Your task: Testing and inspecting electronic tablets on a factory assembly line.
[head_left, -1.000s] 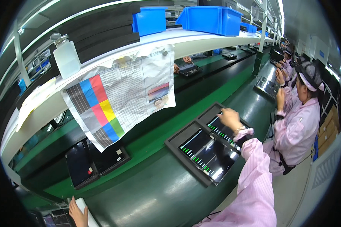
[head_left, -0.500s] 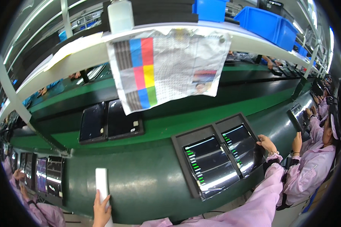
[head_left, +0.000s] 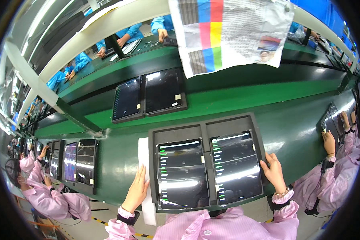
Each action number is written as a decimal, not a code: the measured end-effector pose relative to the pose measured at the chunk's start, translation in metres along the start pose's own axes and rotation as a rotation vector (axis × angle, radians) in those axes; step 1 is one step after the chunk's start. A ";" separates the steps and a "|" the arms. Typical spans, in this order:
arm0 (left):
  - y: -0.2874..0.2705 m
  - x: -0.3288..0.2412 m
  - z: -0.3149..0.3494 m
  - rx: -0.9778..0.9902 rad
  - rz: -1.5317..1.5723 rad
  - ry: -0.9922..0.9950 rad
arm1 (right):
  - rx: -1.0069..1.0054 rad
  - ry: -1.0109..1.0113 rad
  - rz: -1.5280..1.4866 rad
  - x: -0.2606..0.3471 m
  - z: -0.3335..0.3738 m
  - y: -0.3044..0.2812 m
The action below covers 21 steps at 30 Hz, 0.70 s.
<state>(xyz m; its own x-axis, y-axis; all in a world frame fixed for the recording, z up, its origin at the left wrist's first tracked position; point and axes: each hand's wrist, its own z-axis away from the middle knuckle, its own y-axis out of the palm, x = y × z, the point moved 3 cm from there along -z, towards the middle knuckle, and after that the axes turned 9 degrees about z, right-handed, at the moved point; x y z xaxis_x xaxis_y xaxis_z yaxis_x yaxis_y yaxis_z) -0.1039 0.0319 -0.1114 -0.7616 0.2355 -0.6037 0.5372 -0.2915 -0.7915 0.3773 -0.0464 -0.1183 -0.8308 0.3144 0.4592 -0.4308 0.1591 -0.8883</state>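
In front of me a black foam tray (head_left: 204,127) holds two tablets side by side. The left tablet (head_left: 180,164) and the right tablet (head_left: 236,160) both have lit dark screens with rows of green and white marks along their left sides. My right hand (head_left: 274,174) grips the tray's right edge. My left hand (head_left: 137,190) lies with its fingers stretched out along a long white bar (head_left: 149,208). This bar lies lengthwise against the tray's left side. My left palm and thumb cover part of it.
Behind the tray, another pair of tablets (head_left: 162,92) rests on the green ledge. A printed colour sheet (head_left: 236,36) hangs from the shelf rail above. More trayed tablets (head_left: 86,160) stand at the left, near co-workers in pink. Another co-worker's hand (head_left: 329,142) holds a panel at the far right.
The tray has swung from a slant on the right to nearly square before me, against the white bar. My left hand's fingers have straightened along the bar. The view has shifted.
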 end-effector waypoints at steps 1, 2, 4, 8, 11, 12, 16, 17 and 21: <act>-0.006 0.001 0.001 0.005 0.018 0.024 | -0.066 -0.097 -0.044 0.011 0.004 0.000; -0.013 0.000 0.000 0.020 0.034 0.039 | -0.038 -0.079 0.024 0.018 0.004 0.000; -0.022 -0.006 -0.004 0.021 -0.061 0.073 | -0.058 -0.139 0.166 0.035 0.006 -0.005; -0.023 -0.029 -0.024 -0.015 -0.217 0.213 | -0.055 -0.240 0.258 0.076 -0.001 -0.007; -0.017 -0.042 -0.038 -0.036 -0.238 0.319 | -0.036 -0.361 0.257 0.104 -0.005 -0.006; -0.015 -0.043 -0.043 -0.022 -0.276 0.335 | -0.040 -0.394 0.269 0.111 -0.005 -0.005; -0.011 -0.046 -0.048 -0.001 -0.260 0.323 | -0.012 -0.495 0.325 0.129 -0.006 0.004; -0.013 -0.046 -0.048 -0.031 -0.244 0.308 | 0.002 -0.520 0.361 0.131 -0.006 0.008; -0.020 -0.046 -0.037 -0.020 -0.197 0.237 | 0.045 -0.524 0.412 0.135 -0.012 0.021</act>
<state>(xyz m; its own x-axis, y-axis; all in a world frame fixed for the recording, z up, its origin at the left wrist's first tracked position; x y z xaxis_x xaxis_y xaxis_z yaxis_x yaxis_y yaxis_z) -0.0661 0.0611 -0.0709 -0.7473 0.4964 -0.4418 0.3960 -0.2012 -0.8959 0.2600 0.0102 -0.0754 -0.9870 -0.1572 0.0335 -0.0467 0.0808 -0.9956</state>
